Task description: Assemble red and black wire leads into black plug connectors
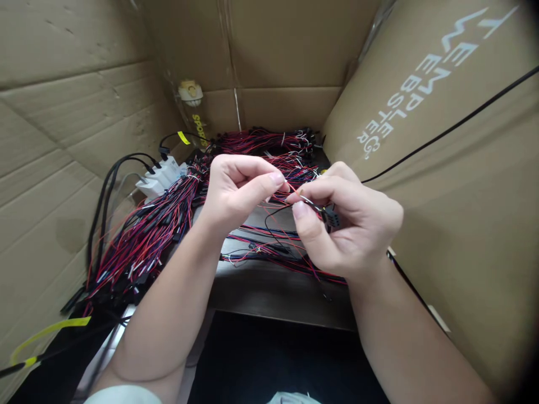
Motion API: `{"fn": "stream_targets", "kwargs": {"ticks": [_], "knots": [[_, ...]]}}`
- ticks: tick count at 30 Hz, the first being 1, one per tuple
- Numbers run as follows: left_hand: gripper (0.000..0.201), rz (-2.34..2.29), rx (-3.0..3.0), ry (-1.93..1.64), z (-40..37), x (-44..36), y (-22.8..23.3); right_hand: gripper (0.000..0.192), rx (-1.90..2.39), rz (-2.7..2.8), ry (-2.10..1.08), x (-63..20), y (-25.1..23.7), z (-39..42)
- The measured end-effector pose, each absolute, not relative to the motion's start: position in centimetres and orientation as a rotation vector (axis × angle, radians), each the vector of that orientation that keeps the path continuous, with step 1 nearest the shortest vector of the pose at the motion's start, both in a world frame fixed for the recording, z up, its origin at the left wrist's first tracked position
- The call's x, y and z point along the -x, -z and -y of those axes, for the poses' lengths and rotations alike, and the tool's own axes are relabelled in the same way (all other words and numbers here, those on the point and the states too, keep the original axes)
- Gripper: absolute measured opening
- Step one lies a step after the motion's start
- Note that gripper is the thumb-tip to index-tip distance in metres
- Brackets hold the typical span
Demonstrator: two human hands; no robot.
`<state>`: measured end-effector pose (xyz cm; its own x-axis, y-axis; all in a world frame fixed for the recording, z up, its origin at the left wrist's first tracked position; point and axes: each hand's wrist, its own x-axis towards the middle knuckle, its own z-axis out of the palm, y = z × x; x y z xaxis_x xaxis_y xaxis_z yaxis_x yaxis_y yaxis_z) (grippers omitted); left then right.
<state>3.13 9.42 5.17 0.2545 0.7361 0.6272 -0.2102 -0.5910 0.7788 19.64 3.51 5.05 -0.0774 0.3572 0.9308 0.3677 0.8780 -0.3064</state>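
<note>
2 bare hands meet over a dark worktop (269, 292) walled in by sheets of corrugated cardboard (63, 112). The left hand (236, 193) is curled, its thumb and forefinger pinched shut on the end of a thin red wire (290, 189), held just above the bench. The right hand (347, 224) faces it, nearly touching, with thumb and fingers closed around a small black connector (330, 216); the red wire runs from the left fingertips straight to this connector, and a thin black wire (272, 221) loops down from the same spot toward the worktop. Beneath both hands lie a few loose red, black and blue leads (269, 249), spread flat on the surface. To the left, a thick bundle of red and black wire harnesses (143, 241) fans out across the bench, and a second heap (269, 140) sits at the back against the cardboard. A white power strip (162, 177) with black plugs rests behind the left bundle, its black cables (101, 207) arcing toward the near edge. A yellow tag (63, 325) trails at lower left. Printed lettering (421, 78) marks the cardboard panel on the right, crossed by a black cord (455, 126).
</note>
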Motion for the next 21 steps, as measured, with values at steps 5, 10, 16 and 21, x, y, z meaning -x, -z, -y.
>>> {"fn": "stream_targets", "kwargs": {"ticks": [5,10,16,21], "knots": [[0.019,-0.497,-1.703,-1.461,-9.35,-3.11,-5.16,0.01,0.597,1.661,0.014,-19.59,-5.13,-3.35],[0.015,-0.466,-1.693,-1.472,-9.19,-3.08,-5.19,0.008,0.628,1.641,0.037,-19.63,-5.17,-3.28],[0.018,-0.47,-1.689,-1.491,-9.31,-2.99,-5.1,0.007,0.658,1.615,0.042,-19.62,-5.13,-3.24],[0.017,-0.445,-1.648,-1.549,-9.32,-2.85,-5.12,0.007,0.698,1.598,-0.008,-19.61,-5.12,-3.32]]}}
